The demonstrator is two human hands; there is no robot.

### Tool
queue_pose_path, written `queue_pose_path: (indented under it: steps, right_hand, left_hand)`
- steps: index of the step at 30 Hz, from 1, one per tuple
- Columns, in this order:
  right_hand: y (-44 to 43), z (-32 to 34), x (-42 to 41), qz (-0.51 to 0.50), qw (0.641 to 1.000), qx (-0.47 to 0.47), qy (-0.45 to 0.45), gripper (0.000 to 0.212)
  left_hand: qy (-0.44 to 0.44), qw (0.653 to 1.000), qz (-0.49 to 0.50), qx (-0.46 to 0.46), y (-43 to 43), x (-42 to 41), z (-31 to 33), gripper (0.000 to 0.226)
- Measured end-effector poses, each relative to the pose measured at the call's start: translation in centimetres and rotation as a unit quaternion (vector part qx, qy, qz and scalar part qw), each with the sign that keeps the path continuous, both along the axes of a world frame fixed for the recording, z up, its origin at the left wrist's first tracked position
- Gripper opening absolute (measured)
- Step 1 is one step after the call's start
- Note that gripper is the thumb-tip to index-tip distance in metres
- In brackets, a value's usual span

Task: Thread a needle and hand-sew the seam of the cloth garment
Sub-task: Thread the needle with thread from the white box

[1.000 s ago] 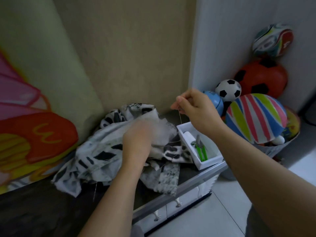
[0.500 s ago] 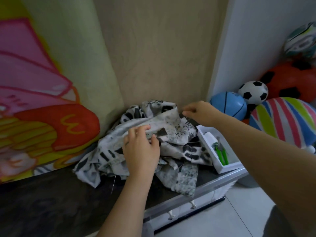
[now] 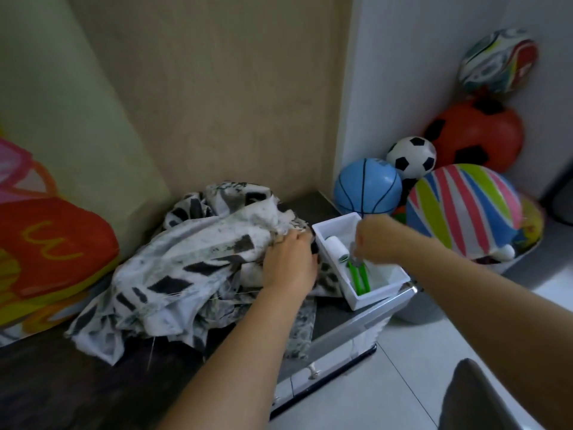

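The right hand [image 3: 373, 235], at the top edge of the black-and-white cloth [image 3: 186, 268] half a second earlier, had moved over the white box [image 3: 383, 290]. Its fingers curled down at the metal tip of the green snips [image 3: 359, 277]; whether they gripped it could not be told. The left hand [image 3: 290, 263] had shifted from the cloth's middle to its right edge and gripped bunched fabric. The cloth lay heaped on the dark tabletop [image 3: 62, 386], touching the box.
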State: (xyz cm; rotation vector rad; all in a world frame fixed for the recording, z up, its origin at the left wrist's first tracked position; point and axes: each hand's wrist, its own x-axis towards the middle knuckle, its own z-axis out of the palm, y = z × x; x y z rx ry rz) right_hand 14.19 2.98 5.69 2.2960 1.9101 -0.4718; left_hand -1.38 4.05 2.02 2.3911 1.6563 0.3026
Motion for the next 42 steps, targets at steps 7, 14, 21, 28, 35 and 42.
queue_pose_path:
  steps: [7,14,21,28,35,42]
  right_hand:
    - [-0.8,-5.0,-0.6,-0.039,0.998,-0.044,0.010,0.051]
    - [-0.8,-2.6,0.0,-0.022,0.998,-0.038,0.040,0.048]
    - [-1.0,0.2,1.3,0.004,0.999,-0.015,0.041,0.037]
    - [-1.6,-1.5,1.1,0.037,0.998,0.031,-0.027,0.036]
    - [-1.0,-2.1,0.4,0.033,0.997,0.050,-0.048,0.029]
    - [-0.8,-2.4,-0.2,0.039,0.996,0.062,-0.051,0.027]
  left_hand:
    - [0.030,0.998,0.040,-0.033,1.5,0.3,-2.2,0.029]
    - [-0.217,0.971,0.044,-0.085,1.6,-0.1,-1.6,0.029]
    - [-0.281,0.955,0.039,-0.086,1.3,-0.5,0.1,0.029]
    - [-0.302,0.951,0.024,-0.068,1.0,-0.5,1.4,0.029]
    - [-0.309,0.949,0.022,-0.059,1.1,-0.8,1.5,0.028]
    - [-0.302,0.952,0.021,-0.053,1.1,-0.9,1.4,0.027]
